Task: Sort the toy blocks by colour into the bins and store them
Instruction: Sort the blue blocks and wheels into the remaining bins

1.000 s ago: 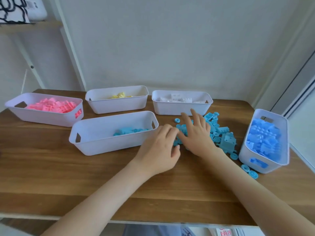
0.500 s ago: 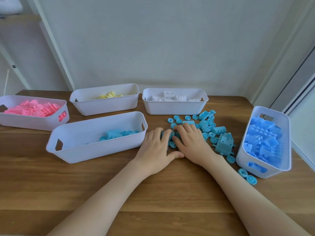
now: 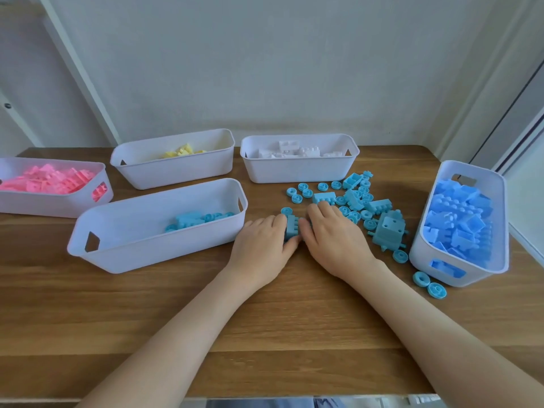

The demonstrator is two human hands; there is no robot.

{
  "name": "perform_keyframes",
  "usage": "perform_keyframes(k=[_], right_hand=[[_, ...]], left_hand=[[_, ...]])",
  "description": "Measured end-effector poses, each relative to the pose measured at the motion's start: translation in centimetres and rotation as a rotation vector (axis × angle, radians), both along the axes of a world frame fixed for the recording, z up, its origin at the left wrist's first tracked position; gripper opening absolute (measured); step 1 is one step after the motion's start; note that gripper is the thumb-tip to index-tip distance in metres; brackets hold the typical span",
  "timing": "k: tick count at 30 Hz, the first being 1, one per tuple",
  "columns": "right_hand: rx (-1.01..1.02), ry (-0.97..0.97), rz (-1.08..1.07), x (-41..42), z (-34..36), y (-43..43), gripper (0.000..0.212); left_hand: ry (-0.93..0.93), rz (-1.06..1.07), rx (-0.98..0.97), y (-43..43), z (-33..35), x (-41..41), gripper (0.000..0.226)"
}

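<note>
A pile of light-blue blocks and wheels (image 3: pixel 353 198) lies on the wooden table (image 3: pixel 147 313), right of a white bin (image 3: pixel 153 248) holding a few light-blue pieces (image 3: pixel 191 220). My left hand (image 3: pixel 262 245) and my right hand (image 3: pixel 335 240) lie palm-down side by side, their fingers curled around a light-blue studded block (image 3: pixel 292 228) and other pieces gathered between them. A larger light-blue block figure (image 3: pixel 388 229) sits just right of my right hand.
Other white bins hold pink blocks (image 3: pixel 50 181) at far left, yellow blocks (image 3: pixel 179 151) at back left, white blocks (image 3: pixel 294 150) at back centre, and darker blue blocks (image 3: pixel 459 222) at right. Two loose wheels (image 3: pixel 428 285) lie by the right bin's front corner.
Both hands have drawn back toward me, pulling a clump of light-blue pieces out of the pile. My view has shifted right and down.
</note>
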State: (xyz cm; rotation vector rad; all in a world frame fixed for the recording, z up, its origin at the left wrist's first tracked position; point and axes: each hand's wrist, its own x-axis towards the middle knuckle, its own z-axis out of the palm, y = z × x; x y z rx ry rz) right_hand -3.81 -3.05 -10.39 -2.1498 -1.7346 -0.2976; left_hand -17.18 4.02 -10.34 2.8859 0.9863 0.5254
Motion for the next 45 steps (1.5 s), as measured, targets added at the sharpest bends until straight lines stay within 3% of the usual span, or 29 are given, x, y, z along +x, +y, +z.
perform_keyframes(k=[10,15,35,39,43,45], right_hand=[[-0.071,0.017,0.061,-0.3,0.3,-0.5,0.03],[-0.128,-0.065,0.134,-0.3,0.6,-0.7,0.03],[-0.136,-0.115,-0.069,-1.2,0.5,-0.5,0.032],[-0.089,-0.111,-0.115,-1.4,0.6,-0.7,0.023],[-0.03,-0.155,-0.072,-1.4,0.2,-0.4,0.015],[-0.089,-0.178,-0.077,-1.8,0.3,-0.4,0.023]], left_hand=[[0.025,0.145,0.009,-0.8,0.4,-0.2,0.03],[0.043,0.21,0.033,-1.0,0.2,-0.3,0.037],[-0.048,0.15,0.05,-1.1,-0.1,-0.4,0.036],[-0.087,0.133,0.037,-1.1,0.1,-0.5,0.033],[-0.102,0.065,0.122,-1.3,0.0,-0.3,0.03],[-0.113,0.048,0.183,-1.3,0.0,-0.2,0.032]])
